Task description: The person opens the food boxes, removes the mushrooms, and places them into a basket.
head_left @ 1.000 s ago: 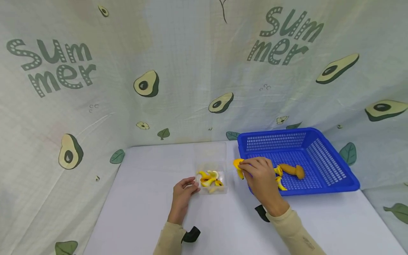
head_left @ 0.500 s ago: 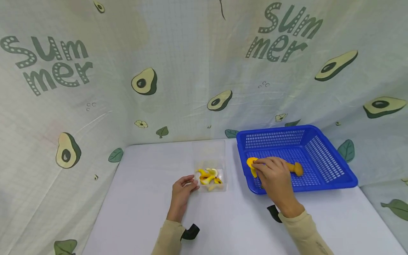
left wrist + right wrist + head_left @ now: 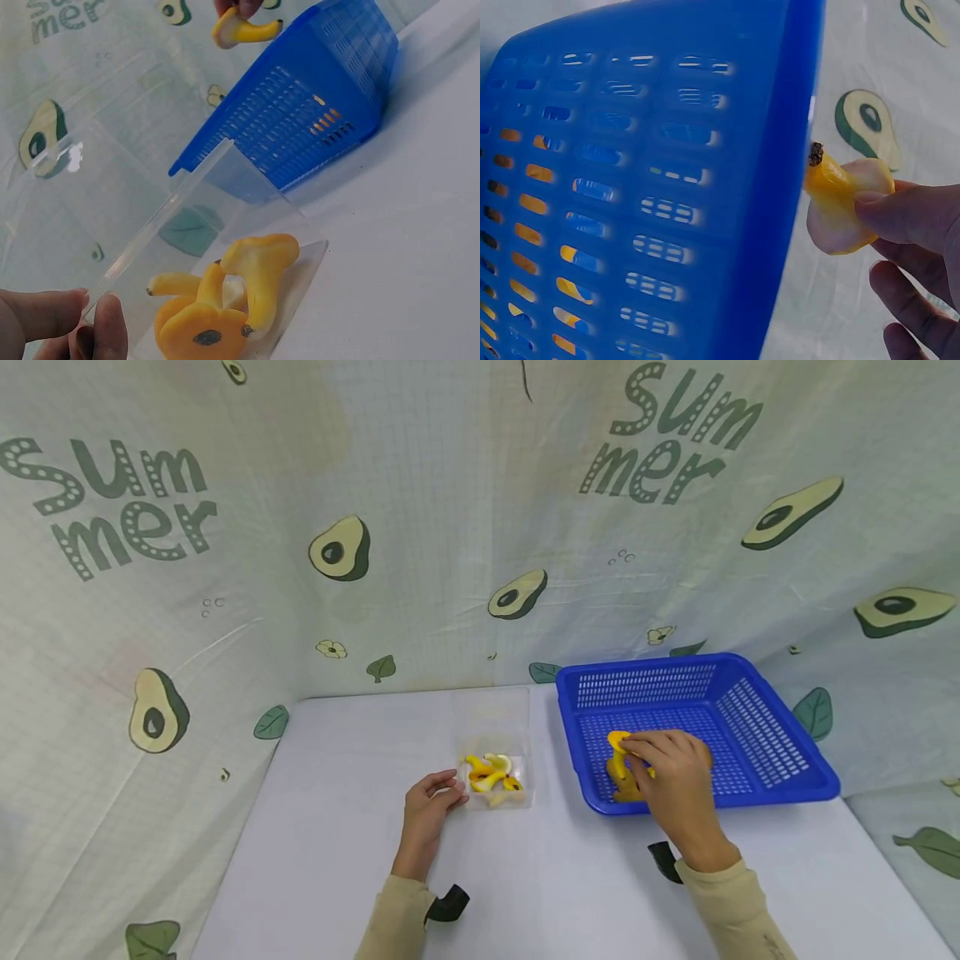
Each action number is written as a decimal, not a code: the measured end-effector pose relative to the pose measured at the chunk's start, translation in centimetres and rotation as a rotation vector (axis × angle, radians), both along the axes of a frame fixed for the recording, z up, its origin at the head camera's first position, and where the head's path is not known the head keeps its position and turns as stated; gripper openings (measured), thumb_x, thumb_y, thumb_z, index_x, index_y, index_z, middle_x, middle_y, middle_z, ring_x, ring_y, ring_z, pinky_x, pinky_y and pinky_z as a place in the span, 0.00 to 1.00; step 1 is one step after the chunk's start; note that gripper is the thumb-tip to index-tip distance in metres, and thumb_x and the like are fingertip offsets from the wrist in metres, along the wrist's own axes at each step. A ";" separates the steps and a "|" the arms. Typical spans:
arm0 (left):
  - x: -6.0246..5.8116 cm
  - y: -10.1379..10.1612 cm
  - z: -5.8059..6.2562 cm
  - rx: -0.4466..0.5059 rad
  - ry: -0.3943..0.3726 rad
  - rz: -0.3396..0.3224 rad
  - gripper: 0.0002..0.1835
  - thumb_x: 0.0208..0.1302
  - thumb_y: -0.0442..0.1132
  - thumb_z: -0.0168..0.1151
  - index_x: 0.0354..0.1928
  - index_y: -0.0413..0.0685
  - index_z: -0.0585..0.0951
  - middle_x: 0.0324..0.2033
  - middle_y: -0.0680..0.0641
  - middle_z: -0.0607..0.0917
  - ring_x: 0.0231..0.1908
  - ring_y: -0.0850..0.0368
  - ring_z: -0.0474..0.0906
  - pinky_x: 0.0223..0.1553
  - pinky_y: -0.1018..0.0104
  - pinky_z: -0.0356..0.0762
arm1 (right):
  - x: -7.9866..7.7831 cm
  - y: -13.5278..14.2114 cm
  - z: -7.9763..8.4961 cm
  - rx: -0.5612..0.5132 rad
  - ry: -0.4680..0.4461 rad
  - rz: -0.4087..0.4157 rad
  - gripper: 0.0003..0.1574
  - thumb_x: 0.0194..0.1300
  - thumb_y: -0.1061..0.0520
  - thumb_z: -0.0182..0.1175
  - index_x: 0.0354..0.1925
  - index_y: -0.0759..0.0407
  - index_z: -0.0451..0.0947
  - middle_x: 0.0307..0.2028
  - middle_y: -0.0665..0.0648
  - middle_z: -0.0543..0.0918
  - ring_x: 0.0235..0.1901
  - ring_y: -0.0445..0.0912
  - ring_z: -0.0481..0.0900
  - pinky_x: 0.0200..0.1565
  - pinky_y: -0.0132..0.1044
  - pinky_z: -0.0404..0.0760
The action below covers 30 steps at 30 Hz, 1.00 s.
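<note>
In the head view my right hand (image 3: 678, 781) is over the left part of the blue basket (image 3: 813, 789). Thumb and fingers pinch a yellow toy mushroom (image 3: 847, 206), its pale cap and dark stem tip showing in the right wrist view. Below that hand, more yellow and orange-brown toy mushrooms (image 3: 624, 781) lie in the basket, partly hidden. At the left side of a clear plastic box (image 3: 525, 797), my left hand (image 3: 431, 814) holds the rim between thumb and fingers. Several yellow toy mushrooms (image 3: 262, 277) are piled inside, and the box's clear lid (image 3: 491, 710) stands open behind.
A white cloth (image 3: 337, 760) covers the table, with the box in the middle and the basket to its right. Behind hangs a curtain (image 3: 420, 527) printed with avocados. A black wrist mount (image 3: 448, 903) sits by each sleeve.
My right hand carries the yellow toy mushroom rightward, from beside the basket's left rim to over its inside. My left hand stays at the box. The head view has shifted slightly.
</note>
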State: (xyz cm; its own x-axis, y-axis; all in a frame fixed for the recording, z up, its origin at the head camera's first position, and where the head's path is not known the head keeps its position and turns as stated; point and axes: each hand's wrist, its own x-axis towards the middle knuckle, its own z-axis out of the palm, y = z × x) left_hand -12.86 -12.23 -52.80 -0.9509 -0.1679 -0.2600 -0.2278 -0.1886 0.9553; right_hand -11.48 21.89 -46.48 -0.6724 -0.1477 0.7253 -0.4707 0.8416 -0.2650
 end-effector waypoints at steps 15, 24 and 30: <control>-0.1 0.0 0.0 0.012 0.000 0.002 0.20 0.66 0.20 0.67 0.58 0.21 0.79 0.38 0.44 0.80 0.32 0.58 0.82 0.39 0.69 0.91 | -0.3 0.1 -0.9 0.019 -0.058 0.007 0.17 0.47 0.75 0.80 0.38 0.68 0.89 0.39 0.63 0.90 0.42 0.61 0.82 0.49 0.58 0.79; -0.1 0.0 -0.1 -0.003 -0.025 0.004 0.19 0.67 0.21 0.67 0.59 0.22 0.79 0.39 0.44 0.79 0.34 0.58 0.82 0.40 0.69 0.91 | -0.4 0.0 -1.4 0.048 -0.077 0.022 0.17 0.48 0.73 0.81 0.38 0.65 0.90 0.38 0.62 0.89 0.40 0.61 0.83 0.48 0.62 0.81; 0.0 0.0 0.0 0.002 -0.009 0.001 0.20 0.67 0.21 0.67 0.59 0.21 0.79 0.39 0.44 0.79 0.34 0.58 0.81 0.39 0.69 0.91 | -0.3 -0.8 -1.4 0.033 -0.086 0.072 0.17 0.48 0.73 0.81 0.38 0.65 0.90 0.38 0.61 0.90 0.40 0.60 0.83 0.49 0.60 0.80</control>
State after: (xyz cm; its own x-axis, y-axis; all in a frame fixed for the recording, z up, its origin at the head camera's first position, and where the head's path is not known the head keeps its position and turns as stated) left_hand -12.83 -12.25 -52.78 -0.9485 -0.1681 -0.2685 -0.2359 -0.1907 0.9529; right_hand -11.80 21.09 -47.88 -0.7187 -0.2209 0.6593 -0.5074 0.8150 -0.2799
